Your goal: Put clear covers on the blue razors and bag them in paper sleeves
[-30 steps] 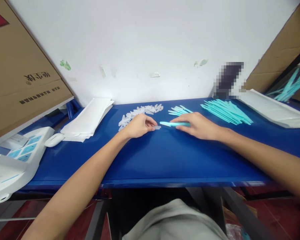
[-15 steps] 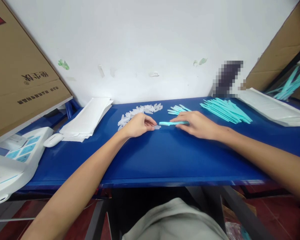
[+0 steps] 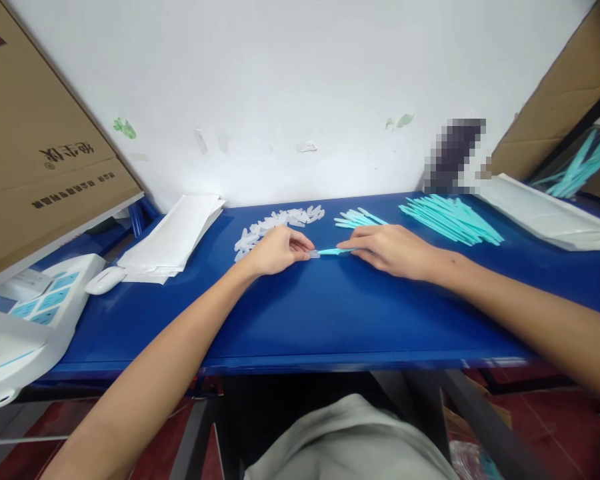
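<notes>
My left hand pinches a small translucent plastic cap between thumb and fingers, just above the blue table. My right hand grips a thin turquoise eyebrow razor, its narrow end pointing left. That end meets the cap's opening; how far it sits inside I cannot tell. Behind my left hand lies a loose curved row of translucent caps. Several turquoise razors with pale tips lie just beyond my right hand, and a larger pile of turquoise razors is farther right.
The blue table runs up to a white wall. At left are white paper sleeves, a white device with blue keys and a cardboard box. A flat whitish packet lies at right, near a bin of turquoise sticks.
My right hand has brought the razor left and turned it, so its narrow end now reaches the cap. My left hand has stayed nearly still.
</notes>
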